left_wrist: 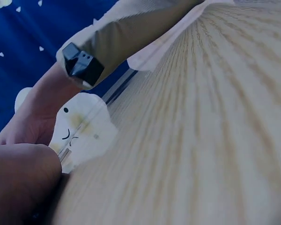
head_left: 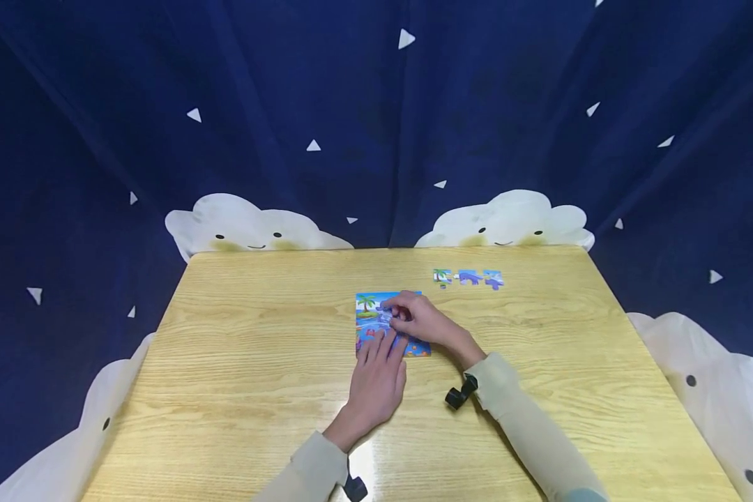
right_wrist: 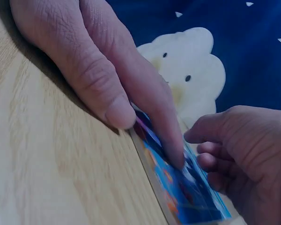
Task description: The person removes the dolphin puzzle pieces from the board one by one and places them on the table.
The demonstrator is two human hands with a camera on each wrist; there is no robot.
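In the head view, a square picture puzzle (head_left: 367, 325) with a palm tree and a blue sea lies on the wooden table. My left hand (head_left: 377, 383) rests flat over its lower edge, fingers straight; in the right wrist view, a fingertip of that left hand (right_wrist: 131, 70) presses on the printed surface. From the right, my right hand (head_left: 423, 319) reaches over the puzzle's upper part. Its thumb and forefinger are curled about a purplish puzzle piece (head_left: 384, 316) within the picture. The right wrist view shows the right hand's fingers (right_wrist: 208, 159) bent in.
A row of loose puzzle pieces (head_left: 470, 277) lies on the table (head_left: 257, 390) behind and right of the puzzle. A dark blue curtain (head_left: 301, 84) with white clouds surrounds the table's back and sides. A black wrist mount (head_left: 461, 393) hangs under the right cuff.
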